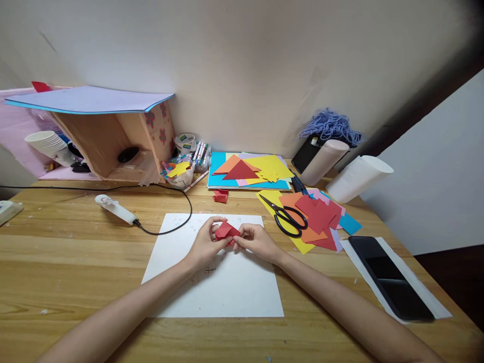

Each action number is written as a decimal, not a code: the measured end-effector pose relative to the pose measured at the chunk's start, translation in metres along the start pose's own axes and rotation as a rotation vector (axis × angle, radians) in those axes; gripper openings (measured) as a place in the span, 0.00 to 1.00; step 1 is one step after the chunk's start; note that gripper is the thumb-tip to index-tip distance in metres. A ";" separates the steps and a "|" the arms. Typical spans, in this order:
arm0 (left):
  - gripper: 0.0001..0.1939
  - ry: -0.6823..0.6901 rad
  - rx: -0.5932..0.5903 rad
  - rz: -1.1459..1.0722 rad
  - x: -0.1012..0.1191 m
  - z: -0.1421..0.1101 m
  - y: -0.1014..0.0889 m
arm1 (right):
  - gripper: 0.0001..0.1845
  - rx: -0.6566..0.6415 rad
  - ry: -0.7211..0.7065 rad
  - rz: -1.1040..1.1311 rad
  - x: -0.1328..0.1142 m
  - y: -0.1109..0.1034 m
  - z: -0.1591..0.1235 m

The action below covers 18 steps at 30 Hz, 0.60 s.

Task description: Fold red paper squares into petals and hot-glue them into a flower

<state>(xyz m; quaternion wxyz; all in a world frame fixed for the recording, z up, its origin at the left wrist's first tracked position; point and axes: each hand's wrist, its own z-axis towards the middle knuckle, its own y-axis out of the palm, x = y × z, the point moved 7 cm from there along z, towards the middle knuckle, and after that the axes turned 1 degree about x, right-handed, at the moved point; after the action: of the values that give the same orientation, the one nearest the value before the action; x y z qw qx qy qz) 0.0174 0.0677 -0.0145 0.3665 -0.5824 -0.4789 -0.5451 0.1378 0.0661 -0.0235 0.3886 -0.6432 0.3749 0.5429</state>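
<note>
Both hands hold a small piece of folded red paper over a white sheet on the wooden table. My left hand grips its left side, thumb in front and index finger curled over the top. At the right corner, my right hand pinches the paper between thumb and fingers. Part of the paper is hidden by the fingers. Just beyond the hands lies another small folded red paper piece. Marks and specks show on the white sheet.
Black-handled scissors rest on coloured paper scraps at right, near a black phone. Coloured sheets are stacked behind. At left are an open box and a white corded device. Paper rolls stand at back right.
</note>
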 end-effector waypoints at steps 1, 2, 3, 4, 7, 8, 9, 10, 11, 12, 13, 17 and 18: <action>0.25 0.002 -0.006 0.003 0.000 0.000 0.000 | 0.14 -0.005 -0.001 0.007 -0.001 0.000 0.000; 0.24 0.003 -0.013 0.005 0.000 0.001 0.000 | 0.14 -0.009 -0.002 0.013 -0.001 0.001 0.000; 0.24 0.001 -0.021 0.005 0.000 0.001 0.000 | 0.14 -0.015 -0.002 0.021 -0.001 0.001 0.000; 0.24 -0.001 -0.028 0.005 -0.001 0.001 0.000 | 0.14 -0.021 -0.001 0.028 -0.001 0.001 -0.001; 0.24 -0.006 -0.054 0.009 -0.002 0.002 -0.001 | 0.15 -0.038 0.008 0.046 0.001 0.002 -0.001; 0.24 -0.006 -0.060 0.014 -0.003 0.002 -0.002 | 0.15 -0.041 0.011 0.052 0.001 0.002 -0.001; 0.24 -0.007 -0.064 0.021 -0.003 0.003 -0.002 | 0.16 -0.045 0.013 0.057 0.002 0.002 -0.001; 0.23 -0.009 -0.065 0.029 -0.003 0.003 -0.003 | 0.16 -0.049 0.014 0.062 0.003 0.002 -0.001; 0.23 -0.011 -0.063 0.037 -0.003 0.003 -0.003 | 0.16 -0.050 0.013 0.064 0.003 0.002 -0.001; 0.23 -0.013 -0.060 0.044 -0.002 0.003 -0.003 | 0.17 -0.045 0.011 0.062 0.003 0.002 -0.001; 0.23 -0.018 -0.058 0.046 -0.002 0.003 -0.003 | 0.17 -0.032 0.005 0.056 0.003 0.001 -0.001; 0.23 -0.047 -0.040 0.046 -0.003 0.004 -0.004 | 0.16 0.041 -0.037 -0.001 0.002 -0.002 -0.002; 0.23 -0.054 -0.038 0.052 -0.003 0.004 -0.004 | 0.16 0.054 -0.046 -0.017 0.002 -0.003 -0.002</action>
<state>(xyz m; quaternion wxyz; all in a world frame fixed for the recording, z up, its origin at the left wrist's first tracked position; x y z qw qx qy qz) 0.0150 0.0722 -0.0183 0.3563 -0.6162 -0.4629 -0.5283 0.1415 0.0655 -0.0251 0.4190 -0.6231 0.3749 0.5437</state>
